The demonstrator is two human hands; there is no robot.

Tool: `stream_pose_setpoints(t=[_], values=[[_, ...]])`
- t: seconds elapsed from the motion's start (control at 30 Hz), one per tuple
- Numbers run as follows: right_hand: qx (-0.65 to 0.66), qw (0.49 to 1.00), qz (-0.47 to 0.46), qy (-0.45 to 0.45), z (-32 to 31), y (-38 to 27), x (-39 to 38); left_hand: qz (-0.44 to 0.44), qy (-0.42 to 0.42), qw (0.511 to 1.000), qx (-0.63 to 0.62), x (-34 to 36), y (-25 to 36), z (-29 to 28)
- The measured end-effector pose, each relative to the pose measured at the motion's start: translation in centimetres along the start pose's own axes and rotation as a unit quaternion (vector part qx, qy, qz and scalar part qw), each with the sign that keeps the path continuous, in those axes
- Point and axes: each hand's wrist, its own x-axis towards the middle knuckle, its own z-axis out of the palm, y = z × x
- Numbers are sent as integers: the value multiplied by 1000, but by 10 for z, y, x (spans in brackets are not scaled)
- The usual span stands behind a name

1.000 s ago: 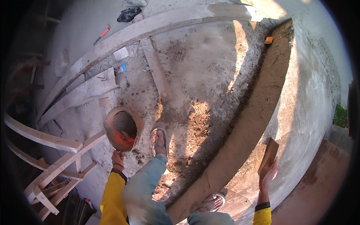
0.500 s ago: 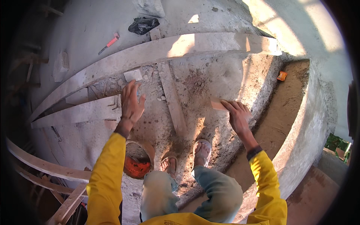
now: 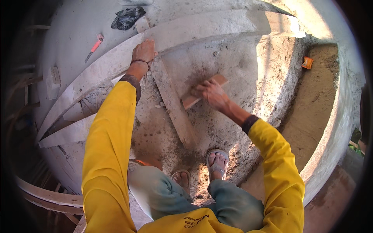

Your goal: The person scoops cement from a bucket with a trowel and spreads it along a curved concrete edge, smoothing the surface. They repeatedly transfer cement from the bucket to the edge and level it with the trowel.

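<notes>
My left hand (image 3: 143, 51) is on the long curved board (image 3: 202, 28), at its near edge, with fingers bent down against it; the fingertips are hidden. In my right hand (image 3: 213, 93) is a short flat wooden board (image 3: 191, 101), gripped from above. It lies slantwise on or just over the rough grey floor (image 3: 229, 66), and motion blurs the fingers. Left of it a straight wooden strip (image 3: 175, 108) runs from the curved board toward my feet.
Beyond the curved board lie a red-handled tool (image 3: 94, 47) and a black plastic bag (image 3: 127, 18). On the right a sandy trench (image 3: 316, 101) holds an orange wrapper (image 3: 307, 62). Curved timbers (image 3: 54, 196) stand at the lower left. Small rubble lies beside the strip.
My left hand has moved forward onto the curved board. My right hand has carried the short board leftward, close to the wooden strip. The view has shifted, and my body leans further forward.
</notes>
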Motion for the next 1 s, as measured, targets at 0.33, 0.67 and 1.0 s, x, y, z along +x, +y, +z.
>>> stream_pose_setpoints(t=[0.33,0.67,1.0], values=[[-1,984,177,22,-86,66,-37,88,51,994,27,11,-16,18],[68,973,219,-34,-13,63,-126,54,6,998,34,21,-15,18],[107,877,463,-74,-73,-71,-308,82,71,994,-15,48,-30,54]])
